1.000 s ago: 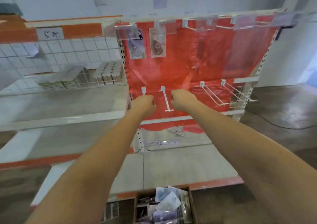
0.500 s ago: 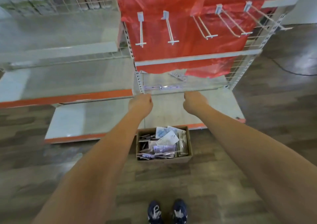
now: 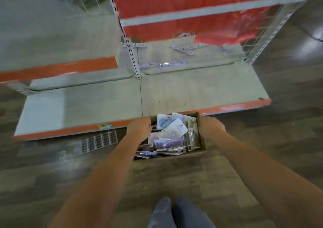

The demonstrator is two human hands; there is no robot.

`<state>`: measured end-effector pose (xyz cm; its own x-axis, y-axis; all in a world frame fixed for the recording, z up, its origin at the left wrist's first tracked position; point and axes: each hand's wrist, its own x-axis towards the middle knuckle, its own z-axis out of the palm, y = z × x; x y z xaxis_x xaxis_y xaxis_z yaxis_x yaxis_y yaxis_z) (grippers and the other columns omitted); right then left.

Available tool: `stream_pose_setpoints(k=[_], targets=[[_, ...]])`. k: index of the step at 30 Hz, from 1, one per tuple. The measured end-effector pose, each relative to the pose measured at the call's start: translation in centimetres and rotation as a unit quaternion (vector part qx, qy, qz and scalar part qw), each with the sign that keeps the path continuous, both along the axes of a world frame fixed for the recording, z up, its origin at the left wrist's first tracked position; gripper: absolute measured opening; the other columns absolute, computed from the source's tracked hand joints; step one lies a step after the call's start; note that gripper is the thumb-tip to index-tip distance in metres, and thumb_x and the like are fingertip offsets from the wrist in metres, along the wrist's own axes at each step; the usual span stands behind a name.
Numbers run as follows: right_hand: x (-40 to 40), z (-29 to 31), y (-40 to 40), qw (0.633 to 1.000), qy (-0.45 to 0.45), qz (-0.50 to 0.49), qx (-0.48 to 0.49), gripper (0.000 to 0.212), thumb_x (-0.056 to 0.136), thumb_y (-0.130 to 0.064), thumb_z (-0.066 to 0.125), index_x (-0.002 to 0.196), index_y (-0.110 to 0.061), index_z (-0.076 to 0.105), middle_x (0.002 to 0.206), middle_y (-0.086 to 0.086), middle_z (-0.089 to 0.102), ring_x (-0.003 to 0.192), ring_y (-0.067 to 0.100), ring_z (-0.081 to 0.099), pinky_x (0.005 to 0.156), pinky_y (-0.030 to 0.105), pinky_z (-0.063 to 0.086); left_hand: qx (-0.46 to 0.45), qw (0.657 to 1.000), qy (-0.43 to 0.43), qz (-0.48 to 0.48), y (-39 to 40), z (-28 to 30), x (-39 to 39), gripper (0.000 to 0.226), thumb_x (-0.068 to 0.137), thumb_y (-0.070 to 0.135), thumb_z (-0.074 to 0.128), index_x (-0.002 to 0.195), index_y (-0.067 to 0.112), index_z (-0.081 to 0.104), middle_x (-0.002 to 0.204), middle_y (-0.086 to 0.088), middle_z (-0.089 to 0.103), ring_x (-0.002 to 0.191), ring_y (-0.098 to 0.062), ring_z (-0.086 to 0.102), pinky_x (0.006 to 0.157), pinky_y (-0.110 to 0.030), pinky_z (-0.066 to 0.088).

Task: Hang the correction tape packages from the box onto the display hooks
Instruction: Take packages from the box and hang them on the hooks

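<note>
Two hands were down at the open brown cardboard box (image 3: 202, 149) on the dark wood-look floor (image 3: 52, 166), which sat just in front of the grey base shelf with orange front edge (image 3: 174, 95).

Left hand (image 3: 139, 129): at the box's left rim, over the pile, fingers curled downward. Cannot tell whether it had hold of a pkg or of the box wall; fingertips hidden.

Right hand (image 3: 210, 127): at the box's right wall, outer side, fingers bent over the rim. Looked like a hold on the box edge, but blur made that uncertain.

Correction tape packages (image 3: 172, 133): white and purple carded blister packs, loose heap, filling the box approx. to the rim. White card w/ hang hole lay on top, tilted.

Display hooks: not in view at this angle. Only the lower part of the red plastic-sheet back panel (image 3: 192, 5) and a grey crossbar (image 3: 209, 11) showed. Some small pale flat parts (image 3: 183, 48) lay on the shelf below the red sheet; type unclear.

Progress (judgement): box was near full and no pkg was clear of it, so most of the hanging remained. Step in hand was prob. a pick from the box, or a lift of the box itself; which, not determinable.
</note>
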<state>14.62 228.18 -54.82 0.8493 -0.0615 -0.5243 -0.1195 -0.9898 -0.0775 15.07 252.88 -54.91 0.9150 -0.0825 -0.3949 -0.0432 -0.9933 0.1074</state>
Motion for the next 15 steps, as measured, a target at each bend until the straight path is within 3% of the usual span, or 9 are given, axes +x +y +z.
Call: stream_pose_setpoints(k=[5,8,11,15], targets=[[-0.2,-11.5,-0.6,1.000,0.016,-0.012,-0.017,0.037,0.095,-0.018,0.041,0.132,-0.012,0.045,0.125,0.011,0.057,0.113,0.029,0.054,0.087,0.039,0.048,-0.014,0.999,0.027,-0.009,-0.9,-11.6,0.3,0.023,0.099,0.023,0.040,0.104,0.015,0.061,0.095,-0.004,0.067,0.084,-0.020,0.063,0.078,-0.037,0.054],[-0.3,-17.5,-0.4,0.999,0.022,-0.036,-0.014,0.032,0.095,-0.016,0.044,0.126,-0.010,0.049,0.121,0.011,0.059,0.109,0.028,0.057,0.083,0.036,0.048,-0.025,0.999,0.014,-0.021,-1.3,-17.3,1.1,0.022,0.099,0.023,0.039,0.103,0.014,0.059,0.095,-0.003,0.064,0.083,-0.018,0.058,0.072,-0.032,0.048],[0.1,-21.9,-0.4,0.998,0.014,-0.060,-0.008,0.028,0.095,-0.012,0.044,0.121,-0.006,0.053,0.119,0.012,0.059,0.108,0.029,0.058,0.083,0.036,0.048,-0.031,0.999,-0.021,-0.009,-1.9,-21.2,1.9,0.024,0.101,0.027,0.035,0.094,0.016,0.055,0.081,-0.001,0.058,0.074,-0.015,0.055,0.065,-0.029,0.042],[0.6,-25.9,-0.7,0.997,-0.003,-0.076,0.011,0.030,0.098,-0.013,0.038,0.124,-0.002,0.048,0.120,0.015,0.058,0.106,0.031,0.059,0.084,0.038,0.049,-0.061,0.997,-0.038,0.004,-2.9,-24.3,2.7,0.032,0.103,0.034,0.031,0.092,0.016,0.055,0.080,-0.002,0.059,0.075,-0.016,0.061,0.074,-0.032,0.053]])
